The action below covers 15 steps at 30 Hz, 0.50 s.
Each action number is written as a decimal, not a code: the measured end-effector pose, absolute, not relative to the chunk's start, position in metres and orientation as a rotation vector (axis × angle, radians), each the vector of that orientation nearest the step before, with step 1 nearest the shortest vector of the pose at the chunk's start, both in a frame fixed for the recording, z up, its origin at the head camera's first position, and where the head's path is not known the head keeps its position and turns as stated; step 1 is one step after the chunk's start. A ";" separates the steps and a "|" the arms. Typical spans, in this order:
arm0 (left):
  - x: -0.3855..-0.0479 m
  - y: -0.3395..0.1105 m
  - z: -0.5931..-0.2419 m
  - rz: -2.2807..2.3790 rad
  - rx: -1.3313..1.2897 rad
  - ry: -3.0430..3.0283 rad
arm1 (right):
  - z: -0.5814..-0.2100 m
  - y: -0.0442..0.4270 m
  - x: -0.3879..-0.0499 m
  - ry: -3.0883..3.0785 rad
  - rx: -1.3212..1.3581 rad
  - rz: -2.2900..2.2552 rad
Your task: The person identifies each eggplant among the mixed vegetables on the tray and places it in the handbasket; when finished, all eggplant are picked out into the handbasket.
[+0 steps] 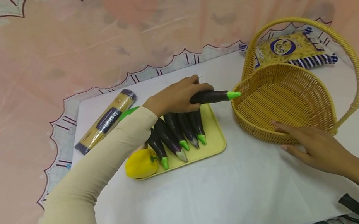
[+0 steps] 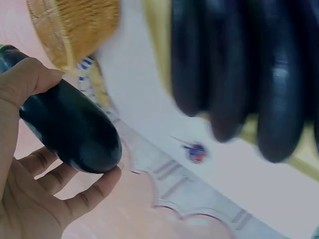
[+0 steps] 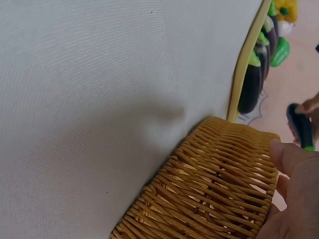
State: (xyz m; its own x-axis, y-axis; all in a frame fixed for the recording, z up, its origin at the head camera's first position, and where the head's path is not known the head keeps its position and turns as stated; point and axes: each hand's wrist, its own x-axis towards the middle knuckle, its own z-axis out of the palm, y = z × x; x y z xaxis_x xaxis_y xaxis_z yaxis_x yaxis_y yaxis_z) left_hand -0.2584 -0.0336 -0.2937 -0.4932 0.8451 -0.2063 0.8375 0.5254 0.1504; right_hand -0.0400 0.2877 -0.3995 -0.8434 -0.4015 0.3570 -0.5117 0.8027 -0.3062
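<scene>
My left hand point(image 1: 180, 94) holds an eggplant point(image 1: 212, 96) with a green stem end, thumb on one side and fingers on the other. The eggplant point(image 2: 75, 124) is raised off the table, its stem end near the left rim of a wicker basket point(image 1: 243, 127). My right hand point(image 1: 319, 148) grips the near rim of the basket point(image 3: 199, 194), with the thumb outside and fingers reaching over the edge. Beneath the left hand, several eggplants point(image 1: 169, 139) lie side by side on a yellow tray point(image 1: 217, 137). A yellow bell pepper point(image 1: 140, 164) sits at the tray's left corner.
A pasta packet point(image 1: 107, 121) lies left of the tray, beside a partly hidden green item point(image 1: 128, 113). Behind the basket's tall arched handle point(image 1: 349, 49) lies another yellow pasta bag point(image 1: 293, 49). A small lollipop-like thing point(image 2: 196, 152) is on the white table point(image 1: 194, 203).
</scene>
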 end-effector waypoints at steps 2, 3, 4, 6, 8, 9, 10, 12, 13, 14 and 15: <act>-0.259 -0.020 -0.289 0.032 1.453 2.506 | -0.399 0.288 -0.040 -2.711 0.708 0.565; -0.260 -0.013 -0.286 0.019 1.467 2.504 | -0.399 0.289 -0.041 -2.709 0.708 0.562; -0.260 -0.007 -0.283 0.006 1.478 2.499 | -0.399 0.289 -0.041 -2.708 0.707 0.562; -0.260 0.007 -0.278 -0.024 1.500 2.493 | -0.399 0.289 -0.041 -2.710 0.703 0.559; -0.260 0.020 -0.275 -0.065 1.519 2.487 | -0.399 0.289 -0.041 -2.716 0.697 0.558; -0.259 0.026 -0.274 -0.090 1.528 2.482 | -0.400 0.288 -0.041 -2.720 0.693 0.557; -0.259 0.032 -0.274 -0.110 1.541 2.478 | -0.400 0.288 -0.041 -2.722 0.692 0.556; -0.259 0.045 -0.276 -0.156 1.564 2.473 | -0.400 0.288 -0.040 -2.726 0.691 0.554; -0.259 0.051 -0.277 -0.171 1.570 2.472 | -0.400 0.288 -0.040 -2.728 0.690 0.553; -0.258 0.057 -0.278 -0.187 1.577 2.471 | -0.399 0.288 -0.040 -2.730 0.688 0.553; -0.258 0.062 -0.279 -0.198 1.579 2.471 | -0.399 0.287 -0.040 -2.732 0.689 0.553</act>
